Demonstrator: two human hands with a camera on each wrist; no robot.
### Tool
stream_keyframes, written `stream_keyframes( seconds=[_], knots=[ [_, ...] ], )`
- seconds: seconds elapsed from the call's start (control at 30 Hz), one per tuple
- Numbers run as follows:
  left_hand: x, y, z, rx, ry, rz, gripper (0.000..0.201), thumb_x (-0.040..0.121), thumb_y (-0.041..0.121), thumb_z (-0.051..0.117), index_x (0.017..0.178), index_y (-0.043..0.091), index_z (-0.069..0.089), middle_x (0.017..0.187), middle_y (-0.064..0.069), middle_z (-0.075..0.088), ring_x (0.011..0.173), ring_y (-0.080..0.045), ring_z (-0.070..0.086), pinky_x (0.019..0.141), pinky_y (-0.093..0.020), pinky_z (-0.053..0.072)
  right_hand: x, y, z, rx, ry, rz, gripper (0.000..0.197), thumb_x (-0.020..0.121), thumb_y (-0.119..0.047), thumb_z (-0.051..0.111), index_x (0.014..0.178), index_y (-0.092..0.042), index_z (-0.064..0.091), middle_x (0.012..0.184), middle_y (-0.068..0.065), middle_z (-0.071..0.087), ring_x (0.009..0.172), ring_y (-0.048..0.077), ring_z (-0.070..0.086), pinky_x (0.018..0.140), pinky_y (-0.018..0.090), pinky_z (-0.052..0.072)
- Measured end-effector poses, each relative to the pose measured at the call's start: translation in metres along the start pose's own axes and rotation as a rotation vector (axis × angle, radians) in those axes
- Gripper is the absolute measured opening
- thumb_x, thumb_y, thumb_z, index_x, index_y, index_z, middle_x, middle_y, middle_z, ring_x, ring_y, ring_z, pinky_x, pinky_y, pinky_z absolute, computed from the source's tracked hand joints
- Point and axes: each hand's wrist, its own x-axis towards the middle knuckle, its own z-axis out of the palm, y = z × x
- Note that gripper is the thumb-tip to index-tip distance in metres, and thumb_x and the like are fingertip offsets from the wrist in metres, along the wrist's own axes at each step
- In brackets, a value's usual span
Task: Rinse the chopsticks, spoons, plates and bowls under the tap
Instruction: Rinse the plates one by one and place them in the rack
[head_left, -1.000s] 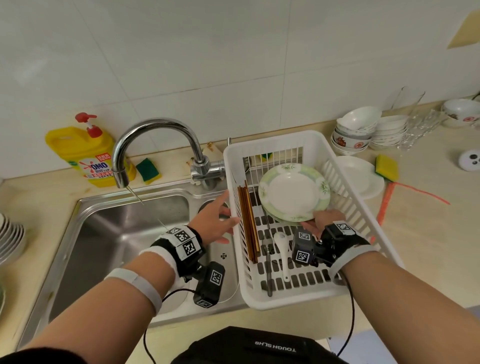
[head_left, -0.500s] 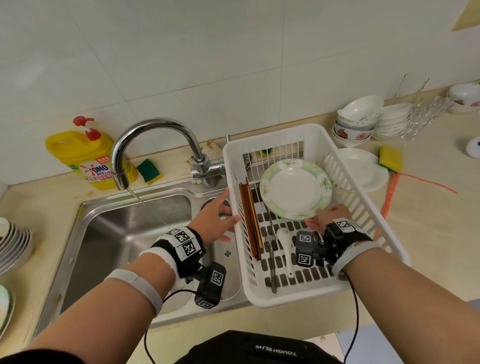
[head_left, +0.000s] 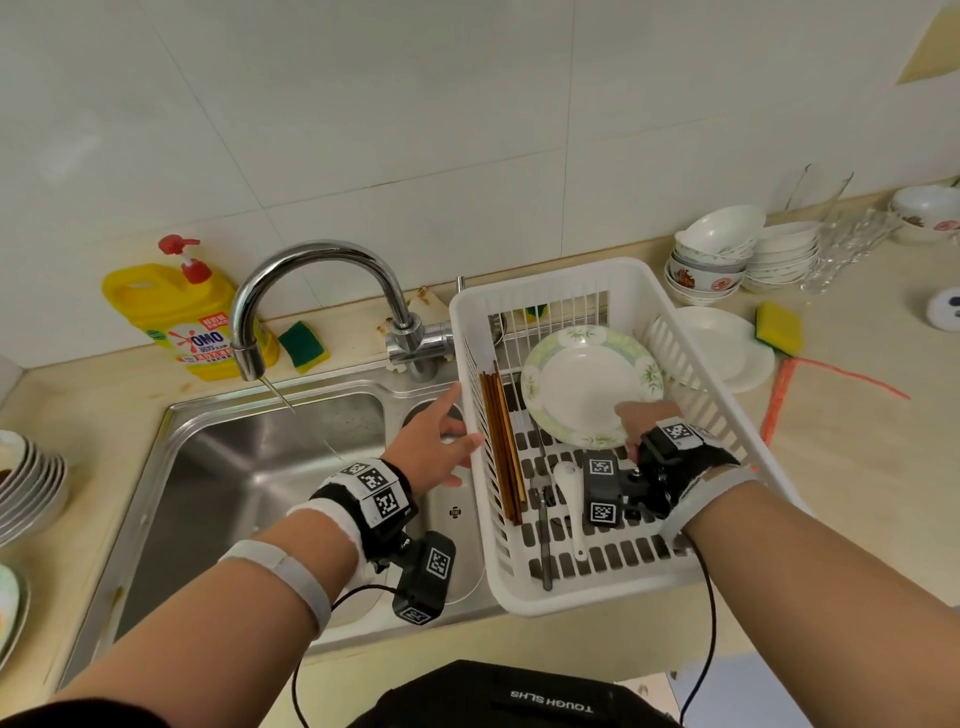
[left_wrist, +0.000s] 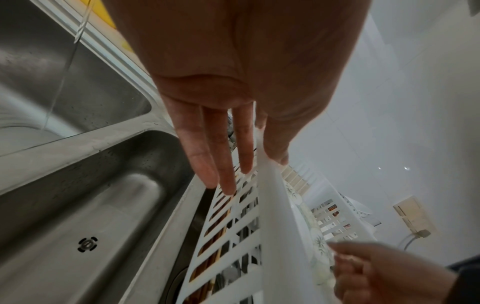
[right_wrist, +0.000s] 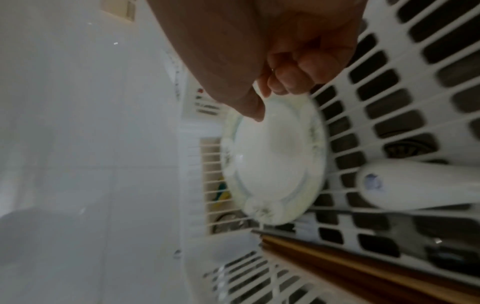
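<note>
Since before, our right hand (head_left: 640, 422) has tipped the plate (head_left: 582, 384) up, pinching its slippery, breakable rim, while our left hand (head_left: 434, 447) rests spread on the basket (head_left: 470, 332).

The beige stone counter (head_left: 857, 467) runs along the tiled wall, a stainless steel sink (head_left: 249, 467) sunk into its left half. At the back edge stand a yellow detergent bottle with a red pump (head_left: 182, 317) and a green-and-yellow sponge (head_left: 304, 345). A white slatted plastic dish basket (head_left: 571, 587) sits partly over the sink's right side. In the far right corner are stacked white bowls (head_left: 727, 254), clear glasses (head_left: 841, 234), a white plate (head_left: 727, 348) and a yellow sponge (head_left: 777, 328). Stacked plates (head_left: 26, 483) rest at the left edge.
</note>
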Motion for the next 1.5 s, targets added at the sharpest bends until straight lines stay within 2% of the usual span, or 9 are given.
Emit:
stream_keyframes(
  seconds=[0.07, 0.17, 0.27, 0.4, 0.7, 0.9, 1.1, 1.3, 1.5],
  knots=[
    [0.001, -0.003, -0.001, 0.086, 0.028, 0.027, 0.081, 0.096, 0.030, 0.069, 0.160, 0.034, 0.019, 0.114, 0.005, 0.071, 0.093, -0.012, 0.073, 0.071, -0.031, 0.063, -0.011, -0.027, 0.011, -0.061, -0.051, -0.090, 0.018, 0.091, -0.018, 0.059, 0.079, -0.005, 0.054, 0.068, 0.013, 0.051, 0.066, 0.028, 0.050, 0.061, 0.037, 0.044],
    [-0.007, -0.004, -0.014, 0.308, 0.067, 0.087, 0.064, 0.098, 0.036, 0.063, 0.155, 0.032, 0.034, 0.111, 0.014, 0.067, 0.094, -0.005, 0.068, 0.084, -0.029, 0.060, -0.051, -0.069, 0.032, -0.231, -0.160, -0.364, 0.015, 0.096, -0.011, 0.052, 0.081, -0.012, 0.048, 0.074, 0.008, 0.051, 0.055, 0.021, 0.048, 0.052, 0.029, 0.039],
    [-0.023, -0.014, -0.043, 0.448, 0.133, 0.090, 0.049, 0.101, 0.035, 0.059, 0.148, 0.029, 0.046, 0.114, 0.013, 0.066, 0.093, -0.005, 0.063, 0.090, -0.025, 0.051, -0.094, -0.094, 0.056, -0.585, -0.265, -0.683, 0.009, 0.098, -0.019, 0.051, 0.093, -0.017, 0.058, 0.087, 0.000, 0.067, 0.070, 0.017, 0.069, 0.068, 0.033, 0.057],
    [-0.058, -0.049, -0.097, 0.516, 0.294, -0.024, 0.034, 0.100, 0.033, 0.057, 0.134, 0.031, 0.061, 0.115, 0.013, 0.068, 0.098, -0.011, 0.065, 0.096, -0.035, 0.054, -0.136, -0.112, 0.117, -0.922, -0.379, -0.999, 0.006, 0.099, -0.028, 0.053, 0.099, -0.026, 0.058, 0.083, -0.009, 0.064, 0.080, 0.016, 0.065, 0.074, 0.032, 0.053],
    [-0.203, -0.172, -0.204, 0.595, 0.640, -0.380, 0.024, 0.098, 0.029, 0.052, 0.116, 0.026, 0.068, 0.111, 0.001, 0.063, 0.097, -0.022, 0.065, 0.087, -0.041, 0.056, -0.232, -0.092, 0.305, -1.275, -0.610, -1.319, 0.009, 0.097, -0.028, 0.053, 0.097, -0.027, 0.061, 0.105, -0.002, 0.062, 0.096, 0.024, 0.061, 0.086, 0.039, 0.052],
    [-0.290, -0.270, -0.268, 0.540, 0.683, -0.657, 0.038, 0.099, 0.032, 0.051, 0.136, 0.030, 0.054, 0.136, 0.002, 0.051, 0.112, -0.025, 0.061, 0.091, -0.043, 0.053, -0.294, -0.062, 0.422, -1.372, -0.829, -1.282, 0.021, 0.100, -0.030, 0.053, 0.119, -0.023, 0.060, 0.123, 0.002, 0.055, 0.110, 0.027, 0.061, 0.094, 0.038, 0.049],
    [-0.332, -0.345, -0.322, 0.530, 0.709, -0.812, 0.050, 0.098, 0.031, 0.051, 0.146, 0.025, 0.042, 0.140, -0.005, 0.039, 0.122, -0.028, 0.051, 0.090, -0.045, 0.053, -0.332, -0.041, 0.524, -1.307, -0.899, -1.104, 0.047, 0.100, -0.029, 0.056, 0.144, -0.013, 0.048, 0.135, 0.009, 0.057, 0.123, 0.028, 0.056, 0.103, 0.036, 0.046],
    [-0.326, -0.386, -0.354, 0.369, 0.657, -0.807, 0.052, 0.101, 0.029, 0.050, 0.149, 0.012, 0.037, 0.137, -0.013, 0.037, 0.103, -0.036, 0.063, 0.085, -0.041, 0.052, -0.347, -0.025, 0.576, -1.144, -0.841, -0.913, 0.038, 0.095, -0.023, 0.059, 0.128, -0.004, 0.058, 0.118, 0.015, 0.063, 0.107, 0.031, 0.062, 0.092, 0.036, 0.051],
    [-0.322, -0.402, -0.368, 0.256, 0.727, -0.771, 0.045, 0.101, 0.025, 0.052, 0.144, 0.010, 0.045, 0.134, -0.014, 0.049, 0.118, -0.036, 0.057, 0.095, -0.043, 0.048, -0.344, -0.013, 0.589, -0.888, -0.867, -0.735, 0.019, 0.090, -0.023, 0.064, 0.108, -0.022, 0.062, 0.102, 0.004, 0.070, 0.097, 0.025, 0.069, 0.091, 0.049, 0.057]
  ],
)
